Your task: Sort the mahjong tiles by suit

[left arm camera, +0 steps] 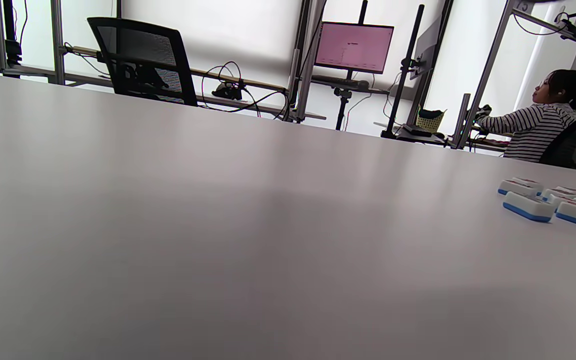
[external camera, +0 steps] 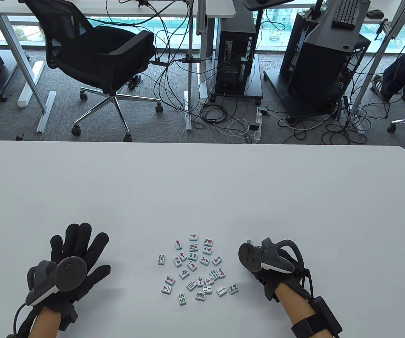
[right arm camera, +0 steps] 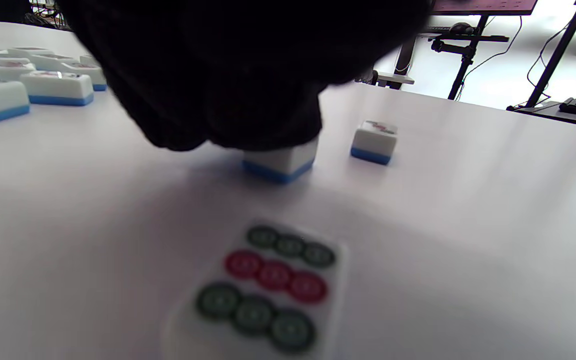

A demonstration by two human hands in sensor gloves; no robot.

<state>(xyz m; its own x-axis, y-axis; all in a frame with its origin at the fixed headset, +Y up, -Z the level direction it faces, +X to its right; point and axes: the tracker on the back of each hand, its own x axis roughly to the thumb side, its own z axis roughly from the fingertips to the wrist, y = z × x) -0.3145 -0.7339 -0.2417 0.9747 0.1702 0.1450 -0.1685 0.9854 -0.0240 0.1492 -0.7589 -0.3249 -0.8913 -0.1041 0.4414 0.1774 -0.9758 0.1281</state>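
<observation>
My hands flank a loose scatter of mahjong tiles [external camera: 197,267] on the white table [external camera: 202,183].

My left hand [external camera: 70,262] lies flat on the table, well left of the tiles, fingers spread and straight, holding nothing. My right hand [external camera: 267,262] sits just right of the scatter; in the right wrist view my gloved fingers [right arm camera: 228,75] cover a blue-backed tile [right arm camera: 279,161], but I cannot tell whether they pinch it or only rest on it. Beside it stands a lone tile [right arm camera: 374,141], and nearer the camera a nine-circle tile [right arm camera: 263,287] lies face up.
</observation>
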